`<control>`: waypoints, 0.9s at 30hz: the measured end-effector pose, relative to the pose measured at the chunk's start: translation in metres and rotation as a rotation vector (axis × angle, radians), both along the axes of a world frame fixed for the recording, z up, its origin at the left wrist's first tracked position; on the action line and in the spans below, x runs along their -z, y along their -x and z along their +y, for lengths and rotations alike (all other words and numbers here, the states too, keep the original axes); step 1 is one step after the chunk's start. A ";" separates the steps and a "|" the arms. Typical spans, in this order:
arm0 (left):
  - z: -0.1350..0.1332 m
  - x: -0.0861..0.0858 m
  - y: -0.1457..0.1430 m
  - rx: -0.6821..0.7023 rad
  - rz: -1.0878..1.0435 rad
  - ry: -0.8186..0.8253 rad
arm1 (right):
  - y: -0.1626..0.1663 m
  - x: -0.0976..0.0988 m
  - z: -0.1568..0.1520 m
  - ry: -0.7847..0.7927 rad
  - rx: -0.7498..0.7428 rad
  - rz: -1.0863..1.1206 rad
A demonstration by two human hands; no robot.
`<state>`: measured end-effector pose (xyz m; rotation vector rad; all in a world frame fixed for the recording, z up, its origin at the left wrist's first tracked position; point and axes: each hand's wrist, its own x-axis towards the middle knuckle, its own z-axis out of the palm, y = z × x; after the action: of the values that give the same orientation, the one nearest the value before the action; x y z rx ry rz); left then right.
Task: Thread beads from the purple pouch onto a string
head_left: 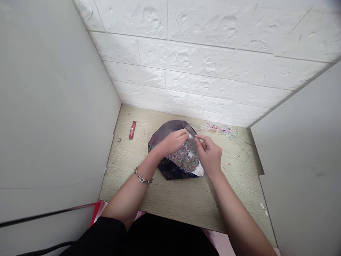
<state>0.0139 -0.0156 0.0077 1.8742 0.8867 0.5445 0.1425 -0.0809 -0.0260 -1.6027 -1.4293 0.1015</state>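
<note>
We list left hand point(174, 142) and right hand point(211, 154), both pinched — on what, we cannot tell — and beads point(183, 160) beneath, which a low knock could scatter.

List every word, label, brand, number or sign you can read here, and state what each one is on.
No readable text anywhere in this view.
Red patterned tube: its surface markings are too small and blurred to tell whether they include lettering.
Dark holder with the beads: pale patterning on its front, no legible characters.
</note>
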 end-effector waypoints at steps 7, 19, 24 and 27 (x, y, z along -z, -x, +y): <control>-0.002 -0.001 -0.002 -0.036 0.028 -0.170 | 0.000 0.001 0.001 0.003 -0.005 -0.015; -0.001 -0.003 -0.002 -0.073 0.007 -0.524 | -0.003 0.010 0.002 -0.008 -0.006 -0.268; 0.000 -0.003 -0.001 -0.036 0.045 -0.534 | -0.004 0.010 0.002 0.002 0.005 -0.288; 0.001 -0.003 -0.001 -0.032 0.061 -0.537 | -0.004 0.009 0.002 0.003 -0.001 -0.287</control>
<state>0.0146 -0.0151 0.0102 2.3709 0.8672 0.8079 0.1460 -0.0791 -0.0354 -1.6683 -1.6477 -0.1320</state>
